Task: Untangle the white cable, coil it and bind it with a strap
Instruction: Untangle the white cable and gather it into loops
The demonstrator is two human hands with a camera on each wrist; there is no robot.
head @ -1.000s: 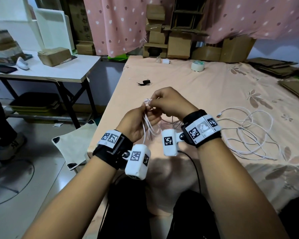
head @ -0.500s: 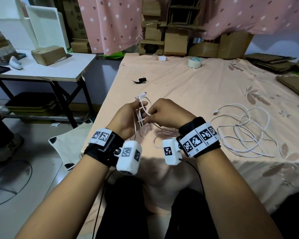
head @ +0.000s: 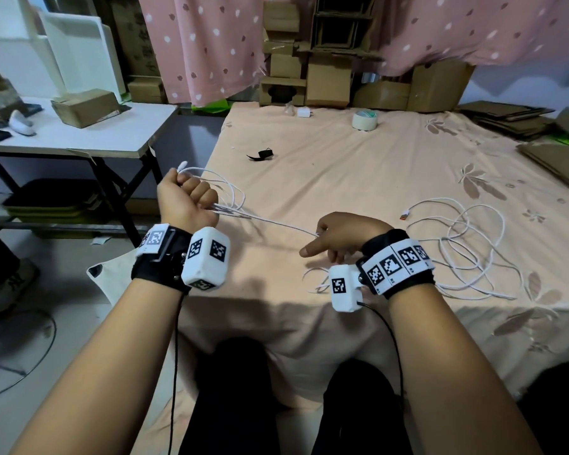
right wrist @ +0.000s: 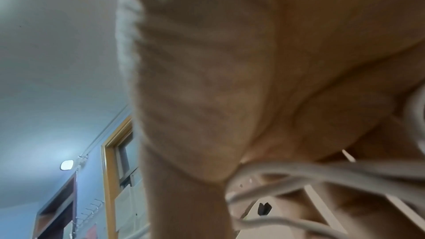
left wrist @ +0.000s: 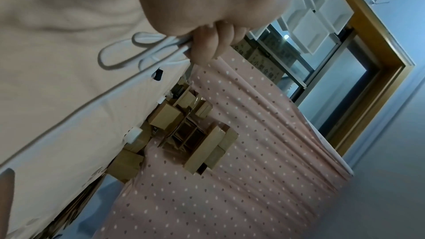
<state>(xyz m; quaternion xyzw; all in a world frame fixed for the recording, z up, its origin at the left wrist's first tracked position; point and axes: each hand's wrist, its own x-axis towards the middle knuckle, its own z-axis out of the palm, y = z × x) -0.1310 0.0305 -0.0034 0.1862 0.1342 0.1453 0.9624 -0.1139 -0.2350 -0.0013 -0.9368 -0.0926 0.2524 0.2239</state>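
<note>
The white cable runs taut between my two hands above the peach bedsheet. My left hand is a fist gripping several coiled loops, with a plug end sticking out at the top. My right hand pinches the strand lower down, index finger pointing left. The rest of the cable lies in a loose tangle on the bed to the right, one plug at its left edge. A small black strap lies farther back on the sheet.
A tape roll and a white charger block sit near the bed's far edge. Cardboard boxes stack behind it, flattened cardboard lies at the right. A white table stands left of the bed.
My hands have pulled apart: the left went up and left with the coiled loops, the right slid down and right along the strand, drawing it taut.
</note>
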